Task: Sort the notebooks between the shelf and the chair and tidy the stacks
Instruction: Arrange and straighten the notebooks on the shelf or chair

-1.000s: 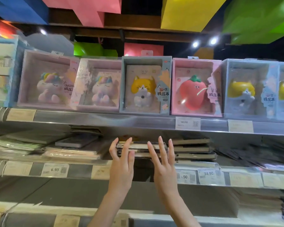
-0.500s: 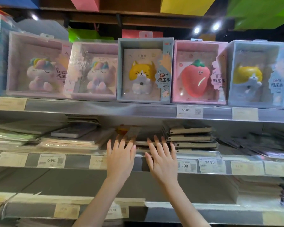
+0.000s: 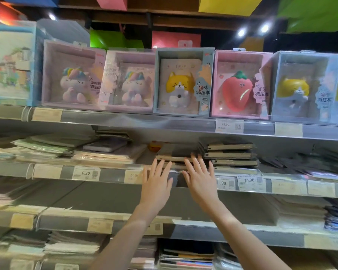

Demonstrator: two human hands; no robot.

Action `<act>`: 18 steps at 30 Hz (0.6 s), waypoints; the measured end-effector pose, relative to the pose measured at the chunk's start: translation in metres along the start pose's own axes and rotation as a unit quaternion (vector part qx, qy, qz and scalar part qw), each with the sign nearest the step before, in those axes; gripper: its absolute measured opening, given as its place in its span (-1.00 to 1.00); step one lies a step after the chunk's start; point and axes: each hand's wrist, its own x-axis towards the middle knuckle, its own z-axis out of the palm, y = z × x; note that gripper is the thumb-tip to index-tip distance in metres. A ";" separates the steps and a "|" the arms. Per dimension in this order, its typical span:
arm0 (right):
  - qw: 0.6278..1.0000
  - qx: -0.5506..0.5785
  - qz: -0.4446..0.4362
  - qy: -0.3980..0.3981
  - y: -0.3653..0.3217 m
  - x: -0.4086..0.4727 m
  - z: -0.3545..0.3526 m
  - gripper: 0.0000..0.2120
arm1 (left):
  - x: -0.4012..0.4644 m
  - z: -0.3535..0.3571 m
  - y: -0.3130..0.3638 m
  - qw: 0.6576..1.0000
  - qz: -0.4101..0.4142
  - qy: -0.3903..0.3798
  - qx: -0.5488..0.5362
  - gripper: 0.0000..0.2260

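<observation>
From the head camera we see our left hand and right hand raised side by side in front of the middle shelf, palms forward and fingers straight and spread, neither hand gripping anything. Our fingertips reach the front edge of a low stack of notebooks that lies flat on this shelf just above the price rail; we cannot tell whether the fingers actually press on the covers or only hover at them. Just to the right of that low stack stands a taller pile of dark notebooks, its spines facing us and its layers slightly out of line. To the left lies a pale wrapped stack with a small grey notebook on top, and farther left a greenish stack. Price tags sit along the rail, one reading 6.90 and another 34.90. On the shelf above stand boxed notebooks with soft toys on their covers: two unicorn boxes, a cat box, a strawberry box and another cat box at the right. Below our arms, lower shelves hold more flat stacks, blurred and hard to tell apart.
</observation>
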 end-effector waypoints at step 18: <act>0.996 0.002 -0.015 -0.087 -0.027 -0.126 0.012 -0.55 | -0.119 0.026 -0.008 0.992 -0.030 -0.062 -0.110 -0.57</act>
